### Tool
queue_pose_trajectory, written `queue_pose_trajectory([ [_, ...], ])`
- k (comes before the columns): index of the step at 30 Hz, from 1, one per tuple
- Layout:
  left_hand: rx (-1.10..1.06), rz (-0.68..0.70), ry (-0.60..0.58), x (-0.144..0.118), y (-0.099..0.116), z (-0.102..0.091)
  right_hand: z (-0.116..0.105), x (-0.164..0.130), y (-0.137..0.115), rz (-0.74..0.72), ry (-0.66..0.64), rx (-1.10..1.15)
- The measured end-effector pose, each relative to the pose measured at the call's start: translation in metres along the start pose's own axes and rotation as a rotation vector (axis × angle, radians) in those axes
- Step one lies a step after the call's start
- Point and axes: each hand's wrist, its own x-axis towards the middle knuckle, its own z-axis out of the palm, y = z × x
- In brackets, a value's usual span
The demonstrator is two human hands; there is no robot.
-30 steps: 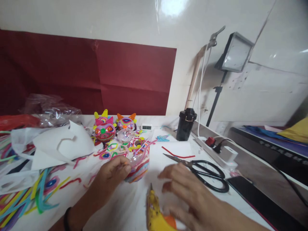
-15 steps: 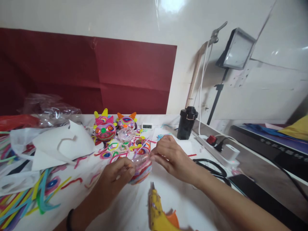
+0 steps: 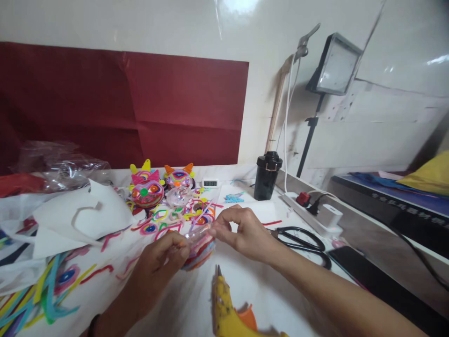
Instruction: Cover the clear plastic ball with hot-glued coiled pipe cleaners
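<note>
My left hand (image 3: 163,257) is closed around the near left side of a clear plastic ball (image 3: 198,252), partly covered in rows of red, pink and blue fuzzy pipe cleaner. At the ball's upper right edge, the thumb and fingertips of my right hand (image 3: 238,229) are pinched together; what lies between them is too small to make out. A pale purple strip (image 3: 201,214) sticks up behind the ball. Just in front of my hands lies a yellow glue gun (image 3: 226,306) with an orange trigger, its nozzle pointing away from me.
Behind are decorated balls (image 3: 147,193) with ears, a bare clear ball (image 3: 178,196) and loose pipe-cleaner shapes. White sheets (image 3: 80,215) and coloured pipe cleaners (image 3: 45,290) lie left. To the right are black-handled scissors (image 3: 305,241), a phone (image 3: 372,281), a power strip (image 3: 308,210) and a black bottle (image 3: 267,175).
The view has swung slightly right, so most things sit further left. Both hands keep their places at the ball, the right one still pinching by its edge.
</note>
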Motion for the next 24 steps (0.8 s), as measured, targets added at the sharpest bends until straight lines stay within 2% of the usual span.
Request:
queue_pose_trajectory([
  [8,-0.049,0.011,0.038,0.0003,0.0040,0.0006,0.0011,0.0016,0.0061,0.247,-0.022,0.290],
  [24,-0.200,-0.030,0.088,-0.0016,0.0014,-0.0003,-0.0012,0.0053,-0.0027,0.453,-0.050,0.599],
])
